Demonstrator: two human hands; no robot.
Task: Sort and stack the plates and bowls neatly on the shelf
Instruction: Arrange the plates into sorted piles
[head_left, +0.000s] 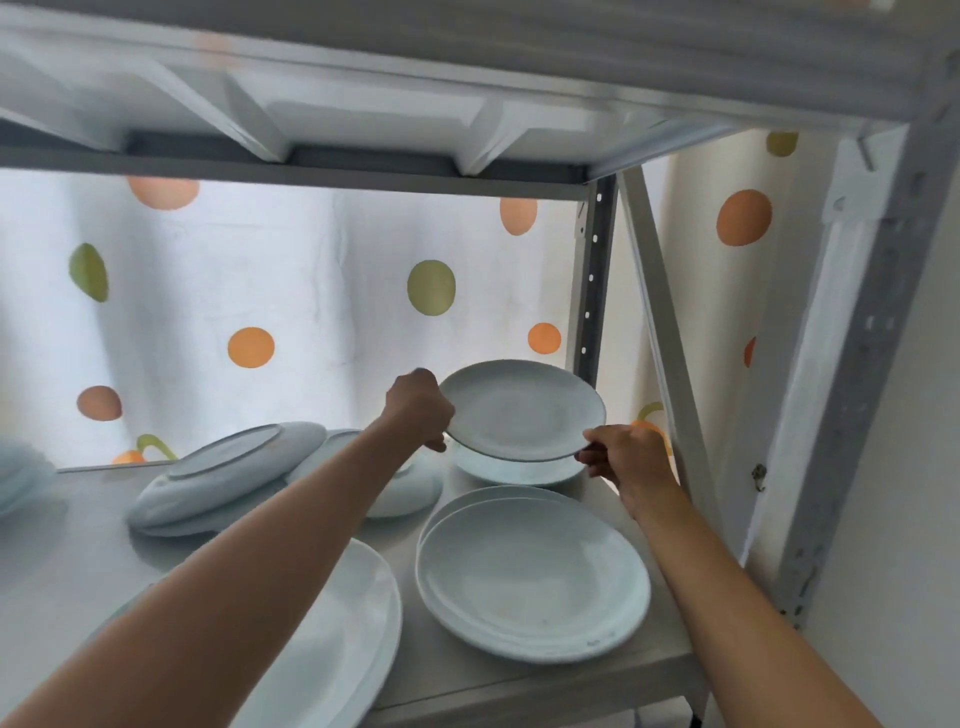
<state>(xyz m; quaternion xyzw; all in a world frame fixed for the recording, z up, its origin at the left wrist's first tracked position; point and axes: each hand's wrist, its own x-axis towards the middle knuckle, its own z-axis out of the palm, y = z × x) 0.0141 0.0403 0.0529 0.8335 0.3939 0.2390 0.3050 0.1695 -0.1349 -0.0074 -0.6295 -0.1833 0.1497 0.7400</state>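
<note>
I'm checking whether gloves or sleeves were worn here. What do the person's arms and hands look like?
Both forearms are bare as far as the picture shows: no sleeves, gloves, watch or bracelets. No rings show on the left hand or the right hand.

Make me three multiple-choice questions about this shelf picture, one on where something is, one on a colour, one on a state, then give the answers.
1. Where is the held plate?
A. above a dish at the back right of the shelf
B. on the upper shelf
C. below the shelf

2. What colours are the dots on the curtain?
A. blue and red
B. orange and green
C. black

3. How is the plate at back left lying?
A. standing on its edge
B. broken in pieces
C. upside down and tilted

Answers: 1 A, the left hand and right hand grip its rim over a dish. 2 B, orange and green ovals show. 3 C, its foot ring faces up and it leans on other dishes.
</note>
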